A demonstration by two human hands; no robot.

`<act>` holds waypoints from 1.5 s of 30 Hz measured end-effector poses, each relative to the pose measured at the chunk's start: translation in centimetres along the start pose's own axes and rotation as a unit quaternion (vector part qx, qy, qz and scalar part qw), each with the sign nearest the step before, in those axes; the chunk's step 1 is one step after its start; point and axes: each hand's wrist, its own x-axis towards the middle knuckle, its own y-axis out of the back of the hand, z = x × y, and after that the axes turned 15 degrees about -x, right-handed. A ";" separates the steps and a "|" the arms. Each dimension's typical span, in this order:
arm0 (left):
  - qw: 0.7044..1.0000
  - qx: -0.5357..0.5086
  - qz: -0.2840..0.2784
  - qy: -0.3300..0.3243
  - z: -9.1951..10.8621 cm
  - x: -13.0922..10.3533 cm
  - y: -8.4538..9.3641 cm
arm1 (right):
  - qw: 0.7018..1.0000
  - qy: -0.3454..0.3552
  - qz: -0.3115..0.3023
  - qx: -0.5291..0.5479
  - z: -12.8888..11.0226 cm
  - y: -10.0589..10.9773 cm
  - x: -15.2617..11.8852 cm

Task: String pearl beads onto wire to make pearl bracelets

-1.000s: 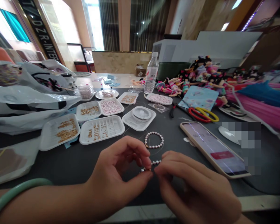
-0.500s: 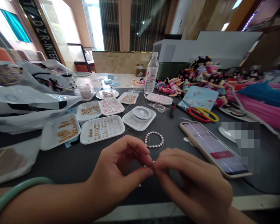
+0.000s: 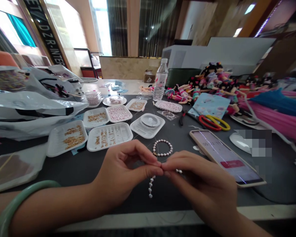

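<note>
Over the surface [image 3: 138, 202], left hand [image 3: 123, 168] and right hand [image 3: 207, 184] pinch a dangling beaded strand [image 3: 150, 190], seemingly unfinished! Beyond, one bracelet [image 3: 171, 148] looks complete.

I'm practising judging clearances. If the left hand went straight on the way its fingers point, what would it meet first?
Most likely the right hand: the left hand points at its fingertips and seems to touch them, though depth is unclear.

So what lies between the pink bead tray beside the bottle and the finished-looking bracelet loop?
A clear packet, then mostly dark tabletop, in the head view.
</note>
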 end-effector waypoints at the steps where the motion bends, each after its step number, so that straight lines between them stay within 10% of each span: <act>1: 1.000 0.013 -0.007 -0.004 0.2 0.1 0.0 | 1.000 -0.005 0.002 0.003 0.0 0.0 -0.1; 15: 0.977 0.170 -0.104 -0.074 5.0 2.9 -0.7 | 0.988 -0.074 0.009 0.138 0.0 -0.5 -0.4; 29: 0.957 0.249 -0.054 -0.140 9.3 3.3 0.5 | 0.985 -0.152 0.006 0.079 1.4 2.2 0.4; 36: 0.916 0.346 -0.020 -0.202 11.1 1.6 2.1 | 0.951 -0.039 -0.122 -0.283 3.1 7.2 0.5; 45: 0.873 0.424 -0.003 -0.240 11.1 -0.3 3.6 | 0.852 -0.035 -0.400 -0.335 5.0 8.4 -0.5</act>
